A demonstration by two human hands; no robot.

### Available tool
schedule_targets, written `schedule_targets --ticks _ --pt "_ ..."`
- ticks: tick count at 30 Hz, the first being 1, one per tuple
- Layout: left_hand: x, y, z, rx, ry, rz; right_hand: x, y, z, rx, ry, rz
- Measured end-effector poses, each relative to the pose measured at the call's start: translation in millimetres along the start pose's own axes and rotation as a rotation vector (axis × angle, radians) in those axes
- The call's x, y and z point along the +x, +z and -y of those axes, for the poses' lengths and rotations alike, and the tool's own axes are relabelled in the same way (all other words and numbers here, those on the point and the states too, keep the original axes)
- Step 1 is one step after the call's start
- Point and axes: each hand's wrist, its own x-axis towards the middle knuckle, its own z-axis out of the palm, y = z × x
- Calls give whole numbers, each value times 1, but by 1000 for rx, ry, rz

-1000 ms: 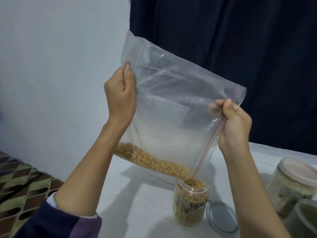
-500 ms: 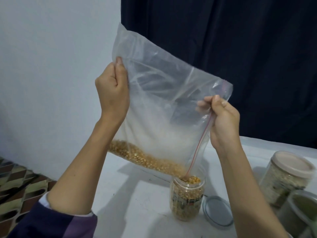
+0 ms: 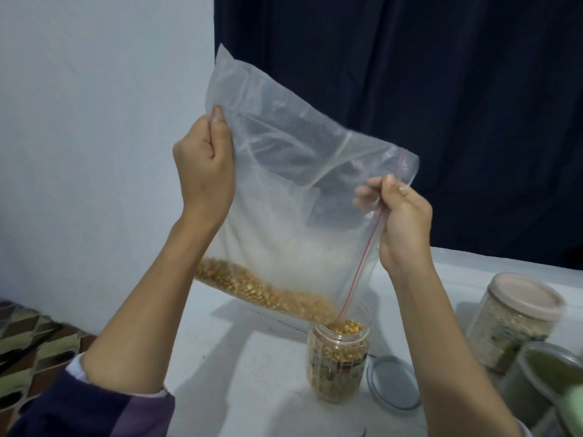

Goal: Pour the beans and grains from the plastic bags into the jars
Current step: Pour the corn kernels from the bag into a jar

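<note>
A large clear zip plastic bag (image 3: 293, 197) with a red seal line hangs tilted above the white table. Yellow grains (image 3: 262, 290) lie along its lower edge and run towards the low corner. That corner sits at the mouth of an open clear jar (image 3: 339, 362), which is nearly full of yellow grains. My left hand (image 3: 205, 162) pinches the bag's upper left edge. My right hand (image 3: 402, 222) grips the bag's opening side by the red seal line, higher than the jar.
The jar's grey lid (image 3: 392, 386) lies flat on the white table (image 3: 239, 367) right of the jar. A closed jar with a pinkish lid (image 3: 517, 313) and a jar of green grains (image 3: 536, 380) stand at the right. A patterned floor (image 3: 28, 348) shows at lower left.
The bag and both hands keep nearly the same pose over the jar. The heap of grains in the jar's mouth stands a little higher.
</note>
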Motion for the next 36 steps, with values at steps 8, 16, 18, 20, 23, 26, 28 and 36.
schedule_targets --ticks 8,16,18,20,23,26,28,36 --pt "1 2 -2 -8 -7 -5 4 -4 2 15 17 -40" --pt "1 3 -5 13 11 -3 3 -6 3 -10 5 -37" --pt "1 3 -5 20 15 -1 2 -5 3 -15 23 7" --pt "1 4 -5 23 10 3 3 -6 2 -10 11 -41" --pt "1 4 -4 25 4 6 3 -7 3 -11 10 -27" --pt "1 4 -4 24 -2 9 1 -7 2 -16 5 -55" --pt "0 5 -4 26 0 10 1 -8 3 -30 -11 -80" --pt "-1 6 -6 29 -4 27 -1 -9 4 -36 7 -44"
